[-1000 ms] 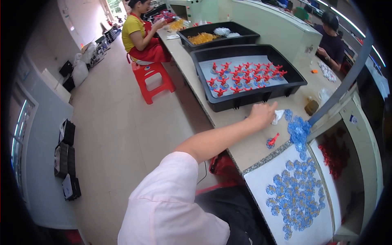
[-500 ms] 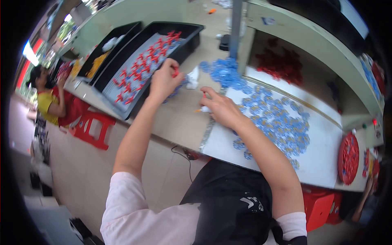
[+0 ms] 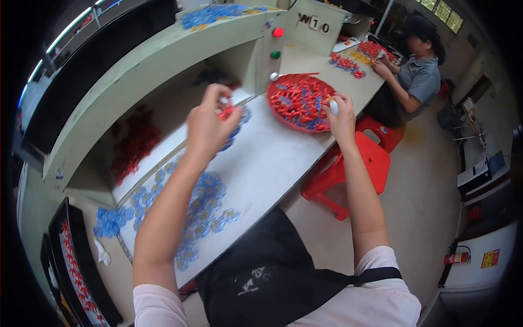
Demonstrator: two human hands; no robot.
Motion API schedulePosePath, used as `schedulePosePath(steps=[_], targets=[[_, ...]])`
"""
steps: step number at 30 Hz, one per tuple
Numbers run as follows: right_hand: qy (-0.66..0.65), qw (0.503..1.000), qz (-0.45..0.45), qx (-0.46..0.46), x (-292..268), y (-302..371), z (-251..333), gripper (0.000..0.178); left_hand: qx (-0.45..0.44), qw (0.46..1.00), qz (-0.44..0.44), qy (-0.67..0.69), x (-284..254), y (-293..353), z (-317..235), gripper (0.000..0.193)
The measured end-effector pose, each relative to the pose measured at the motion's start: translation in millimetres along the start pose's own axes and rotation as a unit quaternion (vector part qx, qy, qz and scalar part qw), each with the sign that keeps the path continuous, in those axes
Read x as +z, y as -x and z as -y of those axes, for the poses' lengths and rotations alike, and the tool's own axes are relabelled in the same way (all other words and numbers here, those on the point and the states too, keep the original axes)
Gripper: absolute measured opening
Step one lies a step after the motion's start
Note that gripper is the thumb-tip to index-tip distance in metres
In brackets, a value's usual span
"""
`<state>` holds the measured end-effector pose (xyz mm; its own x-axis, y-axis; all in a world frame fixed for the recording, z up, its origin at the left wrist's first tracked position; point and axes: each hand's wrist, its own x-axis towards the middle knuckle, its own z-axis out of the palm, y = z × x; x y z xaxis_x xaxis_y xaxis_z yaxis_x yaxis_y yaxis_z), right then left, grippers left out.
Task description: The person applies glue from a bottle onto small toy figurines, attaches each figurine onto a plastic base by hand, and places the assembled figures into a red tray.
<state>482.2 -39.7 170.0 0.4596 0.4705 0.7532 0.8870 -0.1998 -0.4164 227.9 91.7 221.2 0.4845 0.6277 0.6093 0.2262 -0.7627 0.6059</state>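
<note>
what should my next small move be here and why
Probably bring the white bottle in your right hand across toward the red piece in your left hand. Both are already in your fingers, but they're well apart: the bottle is by the right edge of the red bowl, while the red piece is off to its left.

The camera rides on the head of the person working there, the left of two fisheyes worn side by side. It looks down and outward over the near edge of the table [image 3: 275,155], close enough that the left hand [image 3: 210,128] and right hand [image 3: 341,120] show large and the black apron [image 3: 256,278] fills the bottom. That edge slants up rightward toward a co-worker [image 3: 419,84], well apart; beyond it the wide lens catches floor [image 3: 417,185].
</note>
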Motion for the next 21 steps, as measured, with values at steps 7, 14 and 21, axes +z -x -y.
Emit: schedulePosePath(steps=[7, 14, 21], targets=[[-0.021, 0.985, 0.169, -0.021, 0, -85, -149, 0.027, 0.018, 1.0, 0.009, -0.011, 236, -141, -22, 0.03], [-0.129, 0.988, 0.087, 0.0, -11, -86, -209, 0.031, -0.019, 0.996, 0.088, -0.007, 279, -165, -7, 0.052], [-0.165, 0.96, 0.219, -0.047, -8, -37, -174, 0.02, -0.439, 0.755, 0.162, 0.46, 263, -120, 12, 0.06]])
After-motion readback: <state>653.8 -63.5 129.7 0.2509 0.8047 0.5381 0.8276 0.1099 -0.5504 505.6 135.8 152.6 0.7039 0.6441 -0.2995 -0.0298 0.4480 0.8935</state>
